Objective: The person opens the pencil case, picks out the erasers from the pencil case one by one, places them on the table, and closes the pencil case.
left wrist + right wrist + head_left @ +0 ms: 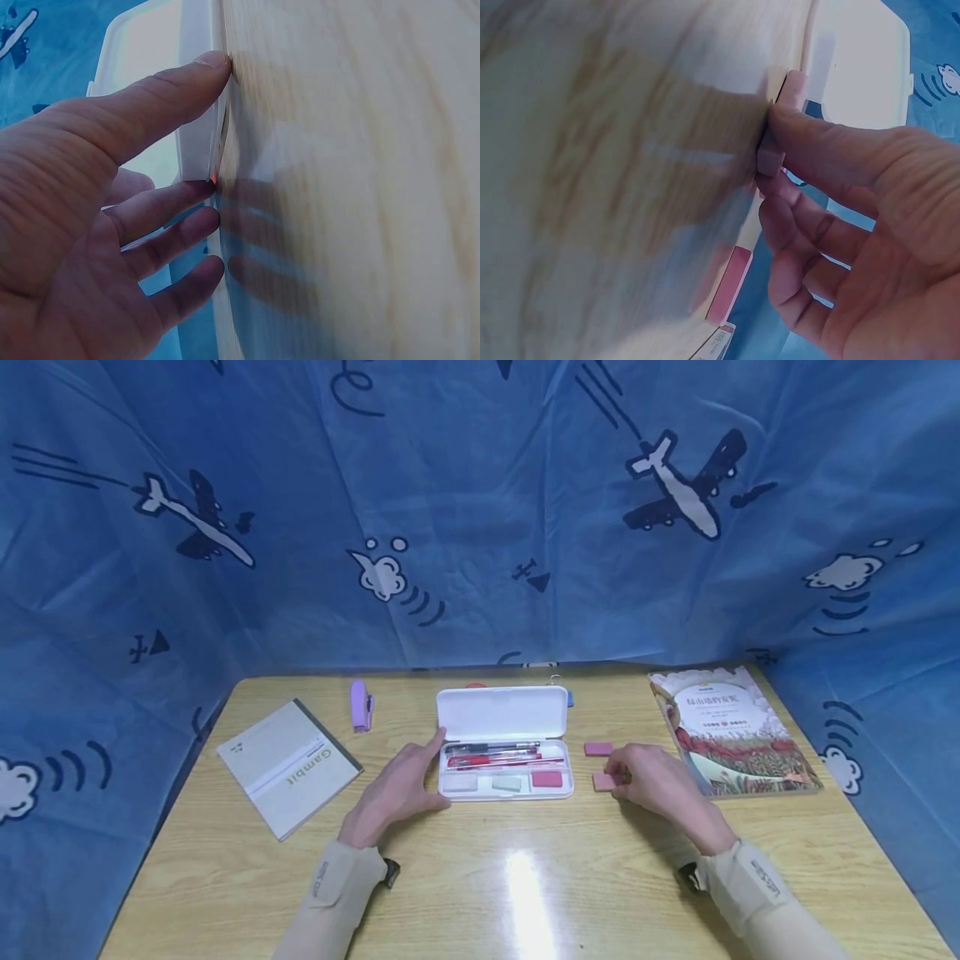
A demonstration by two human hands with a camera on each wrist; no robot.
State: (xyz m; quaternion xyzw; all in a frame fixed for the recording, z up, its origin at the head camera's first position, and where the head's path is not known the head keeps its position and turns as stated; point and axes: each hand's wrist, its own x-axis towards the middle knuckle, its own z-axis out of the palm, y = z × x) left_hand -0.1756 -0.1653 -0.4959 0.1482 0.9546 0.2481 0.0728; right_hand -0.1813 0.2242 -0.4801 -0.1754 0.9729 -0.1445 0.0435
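An open white pencil case (502,714) stands on the table with its lid raised. Inside lie several pens (491,758), a white eraser (460,783), a pale green eraser (506,783) and a red-pink eraser (547,779). My left hand (397,785) holds the case's left end, thumb at the near corner and index finger by the hinge. To the right of the case, my right hand (656,781) pinches a pink eraser (602,782) between thumb and fingers, low over the table. Just behind it lies a darker pink eraser (597,749).
A notebook (288,768) lies at the left, with a purple stapler (361,706) upright behind it. At the right is an illustrated book (735,731). Behind the raised lid, a blue item (570,699) peeks out. Blue printed cloth (465,510) hangs along the table's far edge.
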